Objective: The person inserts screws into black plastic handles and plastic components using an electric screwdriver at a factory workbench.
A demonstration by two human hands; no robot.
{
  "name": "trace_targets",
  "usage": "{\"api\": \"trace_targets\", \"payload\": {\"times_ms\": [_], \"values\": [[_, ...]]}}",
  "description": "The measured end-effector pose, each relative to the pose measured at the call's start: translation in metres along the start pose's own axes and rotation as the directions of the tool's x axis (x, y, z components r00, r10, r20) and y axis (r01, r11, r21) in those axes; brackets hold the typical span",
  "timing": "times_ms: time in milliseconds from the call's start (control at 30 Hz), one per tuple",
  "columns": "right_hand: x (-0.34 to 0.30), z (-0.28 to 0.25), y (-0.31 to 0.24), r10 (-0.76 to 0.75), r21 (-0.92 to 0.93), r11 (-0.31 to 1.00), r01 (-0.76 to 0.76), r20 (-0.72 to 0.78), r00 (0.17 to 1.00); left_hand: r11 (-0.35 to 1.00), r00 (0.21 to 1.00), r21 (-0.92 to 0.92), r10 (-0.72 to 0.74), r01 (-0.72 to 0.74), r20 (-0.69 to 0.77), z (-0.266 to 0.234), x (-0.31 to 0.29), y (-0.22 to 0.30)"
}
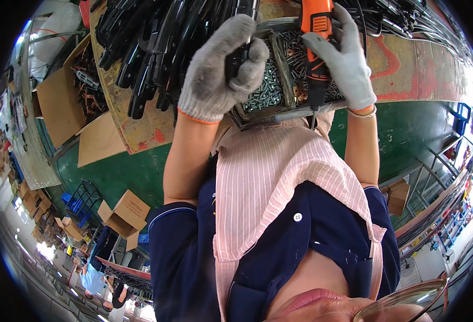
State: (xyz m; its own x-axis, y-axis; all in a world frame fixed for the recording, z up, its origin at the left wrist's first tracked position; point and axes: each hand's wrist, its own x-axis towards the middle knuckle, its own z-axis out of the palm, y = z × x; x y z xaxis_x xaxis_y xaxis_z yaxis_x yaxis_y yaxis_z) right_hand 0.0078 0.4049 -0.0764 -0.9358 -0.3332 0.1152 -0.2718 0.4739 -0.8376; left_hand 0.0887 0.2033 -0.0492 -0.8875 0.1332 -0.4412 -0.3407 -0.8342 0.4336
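Observation:
My left hand (207, 75), in a soiled grey-white knit glove, is closed round a dark metal part (237, 58) at the top centre. To its right, my right hand (350, 72), in a cleaner white glove, grips an orange and black electric screwdriver (318, 64). The tool's bit points toward my body, past the near edge of a divided tray (293, 112). Small silvery screws (268, 88) fill the tray's left compartment, below my left hand. Its right compartment, partly hidden by the screwdriver, holds darker screws and small copper-coloured pieces (301, 92).
Many black metal parts (158, 51) are piled on the worn workbench (131, 131) to the left. Bundled metal rods or wires (408, 21) lie at the far right. An open carton (59, 107) stands beyond the bench's left edge. Two people (92, 279) are in the background at lower left.

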Motion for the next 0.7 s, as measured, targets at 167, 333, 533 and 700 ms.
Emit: {"api": "trace_targets", "payload": {"times_ms": [167, 333, 533, 700], "values": [[-0.006, -0.04, -0.01, 0.078, 0.737, 0.661, -0.14, 0.118, 0.99, 0.928, 0.999, 0.371, 0.018, -0.032, 0.041, -0.014, -0.001, 0.004], [-0.009, -0.024, -0.029, -0.02, 0.93, 0.366, 0.047, -0.042, 0.999, 0.961, 0.998, 0.271, 0.061, -0.058, -0.003, -0.002, -0.005, 0.001], [-0.034, 0.019, -0.055, 0.052, 0.82, 0.563, 0.1, -0.155, 0.986, 0.893, 0.999, 0.45, 0.007, -0.029, 0.051, -0.014, -0.004, 0.004], [-0.038, 0.025, -0.054, 0.029, 0.898, 0.433, 0.079, -0.102, 0.994, 0.908, 0.998, 0.418, 0.013, -0.037, 0.061, -0.02, -0.002, 0.004]]}}
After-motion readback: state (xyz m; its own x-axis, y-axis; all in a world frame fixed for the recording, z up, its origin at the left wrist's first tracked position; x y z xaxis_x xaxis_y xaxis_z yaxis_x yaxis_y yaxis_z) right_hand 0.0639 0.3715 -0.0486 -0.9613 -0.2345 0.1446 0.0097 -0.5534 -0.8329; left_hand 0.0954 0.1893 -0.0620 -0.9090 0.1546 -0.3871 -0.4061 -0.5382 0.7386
